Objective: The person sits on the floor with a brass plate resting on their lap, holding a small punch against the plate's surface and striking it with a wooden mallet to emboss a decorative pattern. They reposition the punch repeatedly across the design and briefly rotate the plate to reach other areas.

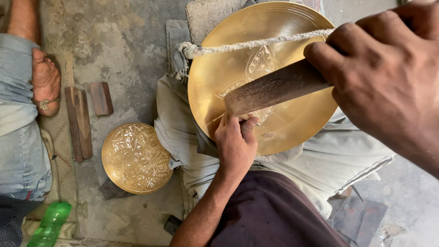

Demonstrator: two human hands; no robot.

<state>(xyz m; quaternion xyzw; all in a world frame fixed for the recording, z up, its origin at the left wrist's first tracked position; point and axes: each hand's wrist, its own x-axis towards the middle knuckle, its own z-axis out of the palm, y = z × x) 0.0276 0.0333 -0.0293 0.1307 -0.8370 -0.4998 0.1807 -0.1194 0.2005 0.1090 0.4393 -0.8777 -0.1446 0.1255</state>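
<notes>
The large round brass plate [274, 55], shallow and partly engraved, rests tilted on the person's lap over pale cloth trousers [320, 160], with a frayed grey rope [256, 43] stretched across its upper part. The right hand [388, 77] is raised close to the camera, its fingers [327, 57] curled tightly together around one end of a worn, flat wooden mallet [270, 89], whose blunt other end hangs over the plate's middle. The left hand [235, 142] lies against the plate's lower rim, fingers bunched close and fingertips pressed down just under the mallet's end; whether they pinch a small tool I cannot tell. On the concrete floor [123, 36] to the left lies a smaller, fully engraved round brass dish [136, 158], near some flat wooden blocks [80, 121] and a green plastic bottle [50, 224].
</notes>
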